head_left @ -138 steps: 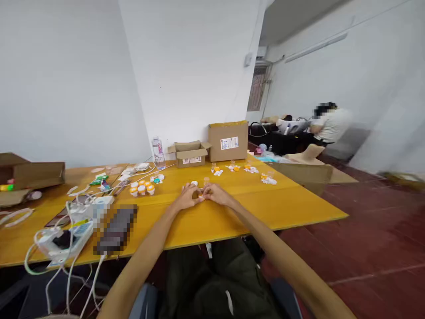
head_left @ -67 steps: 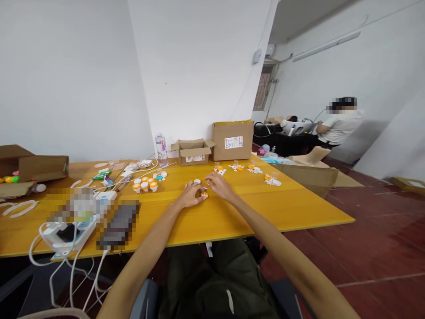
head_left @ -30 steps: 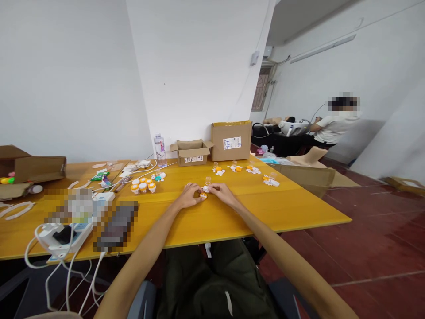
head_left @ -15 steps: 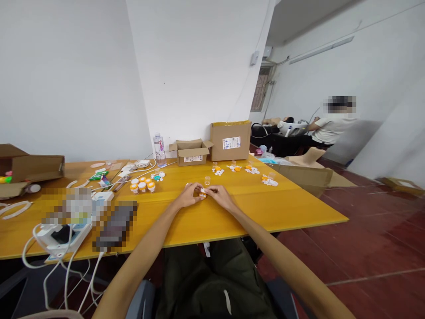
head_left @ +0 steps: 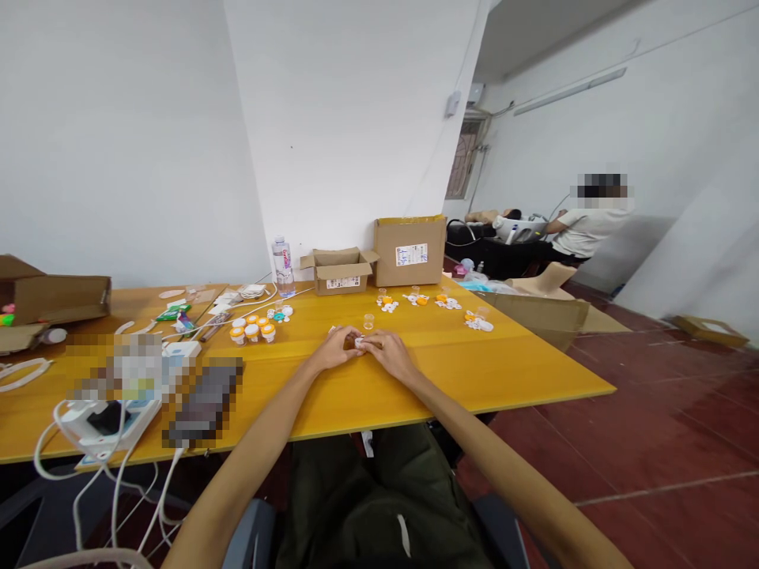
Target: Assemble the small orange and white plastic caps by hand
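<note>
My left hand [head_left: 337,350] and my right hand [head_left: 387,352] meet over the table, fingers curled in on a small white plastic part [head_left: 359,341]. Fingers cover most of it, so its full shape is hidden. Just behind the hands stands a small clear cup [head_left: 368,322]. To the left is a cluster of several small jars [head_left: 252,329] with orange-and-white tops. Small groups of white and orange plastic pieces [head_left: 387,304] lie further back and to the right, some with a clear cup among them.
An open small carton [head_left: 342,273] and a closed larger box [head_left: 409,253] stand along the wall, beside a water bottle [head_left: 283,269]. A power strip [head_left: 139,411] with cables and a blurred dark device occupy the left side. Another person [head_left: 593,229] sits at the far right.
My right hand has closed in nearer to the left, its fingers now covering more of the part. The orange that showed under it is hidden. The view has shifted slightly.
</note>
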A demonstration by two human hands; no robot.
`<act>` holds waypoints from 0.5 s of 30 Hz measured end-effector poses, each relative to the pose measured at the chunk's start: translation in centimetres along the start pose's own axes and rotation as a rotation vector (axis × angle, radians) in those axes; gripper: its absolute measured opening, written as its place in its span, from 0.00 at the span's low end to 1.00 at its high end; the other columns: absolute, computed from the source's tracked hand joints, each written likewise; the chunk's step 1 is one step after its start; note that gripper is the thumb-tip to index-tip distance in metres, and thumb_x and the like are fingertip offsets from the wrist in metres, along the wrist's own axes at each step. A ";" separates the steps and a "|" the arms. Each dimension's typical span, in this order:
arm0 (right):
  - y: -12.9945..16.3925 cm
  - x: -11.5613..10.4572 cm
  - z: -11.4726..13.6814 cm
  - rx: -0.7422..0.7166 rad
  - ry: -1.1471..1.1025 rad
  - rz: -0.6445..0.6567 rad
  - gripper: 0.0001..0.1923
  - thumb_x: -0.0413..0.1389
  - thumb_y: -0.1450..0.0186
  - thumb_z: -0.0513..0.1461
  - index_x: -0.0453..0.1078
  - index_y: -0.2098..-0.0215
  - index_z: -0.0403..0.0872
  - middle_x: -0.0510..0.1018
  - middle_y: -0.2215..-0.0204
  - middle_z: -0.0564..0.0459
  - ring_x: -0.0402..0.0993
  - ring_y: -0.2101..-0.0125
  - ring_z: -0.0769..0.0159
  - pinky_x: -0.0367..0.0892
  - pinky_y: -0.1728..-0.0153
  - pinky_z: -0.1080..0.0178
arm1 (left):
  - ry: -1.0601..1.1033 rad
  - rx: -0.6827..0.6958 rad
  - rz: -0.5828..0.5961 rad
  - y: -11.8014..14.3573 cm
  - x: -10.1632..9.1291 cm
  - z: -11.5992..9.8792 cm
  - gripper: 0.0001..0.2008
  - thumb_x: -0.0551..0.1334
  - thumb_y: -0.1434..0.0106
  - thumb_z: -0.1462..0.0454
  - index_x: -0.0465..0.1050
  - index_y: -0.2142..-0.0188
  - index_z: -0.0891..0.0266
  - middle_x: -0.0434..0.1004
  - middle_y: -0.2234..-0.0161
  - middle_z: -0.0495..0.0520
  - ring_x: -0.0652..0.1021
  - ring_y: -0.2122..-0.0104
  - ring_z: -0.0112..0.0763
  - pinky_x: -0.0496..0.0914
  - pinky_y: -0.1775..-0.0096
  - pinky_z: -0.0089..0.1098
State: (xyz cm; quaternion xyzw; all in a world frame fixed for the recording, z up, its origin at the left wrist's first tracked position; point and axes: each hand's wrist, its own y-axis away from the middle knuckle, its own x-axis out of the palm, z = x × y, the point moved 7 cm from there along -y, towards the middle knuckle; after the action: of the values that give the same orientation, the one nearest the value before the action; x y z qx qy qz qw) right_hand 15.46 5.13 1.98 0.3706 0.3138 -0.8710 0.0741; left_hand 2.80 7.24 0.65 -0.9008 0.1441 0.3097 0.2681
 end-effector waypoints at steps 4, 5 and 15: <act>0.2 0.2 0.2 -0.025 0.089 0.017 0.12 0.53 0.33 0.39 0.80 0.65 0.52 0.82 0.61 0.51 0.76 0.60 0.60 0.67 0.59 0.62 | 0.000 0.004 0.001 0.0 0.0 0.2 0.14 0.68 0.46 0.62 0.73 0.59 0.59 0.78 0.61 0.52 0.75 0.58 0.36 0.69 0.53 0.39; 0.2 0.2 0.2 -0.027 0.106 0.016 0.12 0.53 0.33 0.39 0.80 0.64 0.53 0.82 0.61 0.51 0.76 0.60 0.61 0.67 0.59 0.62 | -0.001 0.006 -0.001 0.0 0.0 0.2 0.14 0.68 0.46 0.62 0.73 0.59 0.59 0.77 0.61 0.52 0.75 0.58 0.36 0.69 0.53 0.39; 0.2 0.2 0.2 -0.030 0.147 0.028 0.11 0.54 0.33 0.39 0.80 0.62 0.54 0.81 0.59 0.51 0.76 0.59 0.61 0.68 0.58 0.62 | -0.040 -0.009 0.004 -0.1 -0.1 -0.2 0.13 0.68 0.47 0.62 0.74 0.61 0.59 0.78 0.61 0.52 0.75 0.58 0.38 0.68 0.52 0.40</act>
State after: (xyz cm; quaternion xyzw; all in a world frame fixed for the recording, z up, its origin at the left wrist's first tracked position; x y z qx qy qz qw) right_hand 15.28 4.86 1.77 0.4366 0.3262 -0.8356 0.0686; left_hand 2.82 7.21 0.86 -0.8954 0.1392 0.3287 0.2662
